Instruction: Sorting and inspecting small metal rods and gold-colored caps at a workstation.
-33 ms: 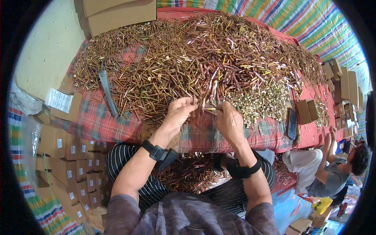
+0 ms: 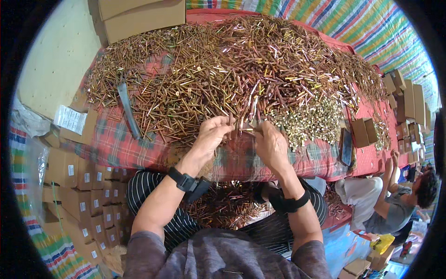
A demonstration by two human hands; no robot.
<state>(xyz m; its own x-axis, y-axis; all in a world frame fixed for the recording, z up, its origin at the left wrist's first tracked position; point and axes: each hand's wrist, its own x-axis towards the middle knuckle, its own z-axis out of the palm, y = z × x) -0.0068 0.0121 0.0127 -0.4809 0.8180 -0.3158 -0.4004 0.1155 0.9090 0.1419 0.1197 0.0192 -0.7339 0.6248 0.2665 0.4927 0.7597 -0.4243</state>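
Compared with the earlier frame, change is slight: the right hand (image 2: 273,148) sits marginally further left and its fingers are turned a little, while the left hand (image 2: 211,137) holds practically the same position. The piles, cartons and bench show no visible change.

The bench (image 2: 283,165), across the middle of the frame, is covered in padded red-and-dark-green plaid cloth, wrinkled along its near edge. On it lies a broad heap of slender metal rods (image 2: 200,76), coppery to brassy, straight and glossy, in no common direction. Right of centre is a pile of small, shiny gold pieces (image 2: 309,123), short and stubby; their exact form is too small to tell. A smooth, grey, slightly curved strip (image 2: 127,111) lies at the left of the heap. A small open carton (image 2: 364,132) of plain brown cardboard stands at the right.

Left fingers: pinched narrow on a reddish-brown rod (image 2: 231,120), which stands roughly upright at the fingertips. Right fingers: drawn together on a thin rod (image 2: 246,129), which projects from the tips toward the left hand, nearly level. Both held pieces are at the centre of the frame, near each other, above the near edge of the heap; whether they touch cannot be determined.
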